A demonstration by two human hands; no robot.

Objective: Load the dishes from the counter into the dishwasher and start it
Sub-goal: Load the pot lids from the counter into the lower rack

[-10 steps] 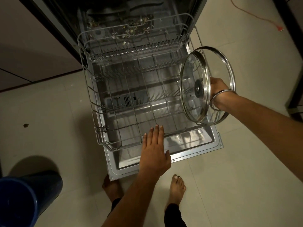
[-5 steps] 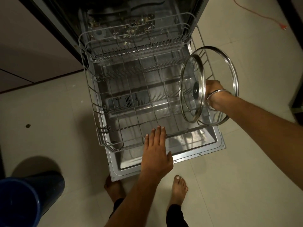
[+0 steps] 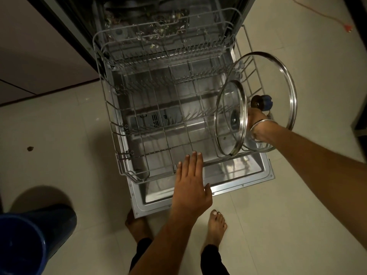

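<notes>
**Glass lids at the right side of the pulled-out rack**

Glass with a steel rim: two lids are being held on edge at the right side of the lower rack, which is standing pulled out over the open dishwasher door. The right hand is reaching in between them, with a bangle sitting on its wrist. The smaller lid is standing almost upright inside the rack, its lower rim touching the front wires. The larger lid is hanging behind the hand, over the right edge of the rack, and its dark knob is showing just above the fingers. The right grip is hidden between the lids, so I cannot tell how it is closing. The left hand is lying flat with straight fingers, its fingertips touching the front rail of the rack. Bare feet are standing on the tiled floor. A blue bucket is sitting at the lower left.
</notes>
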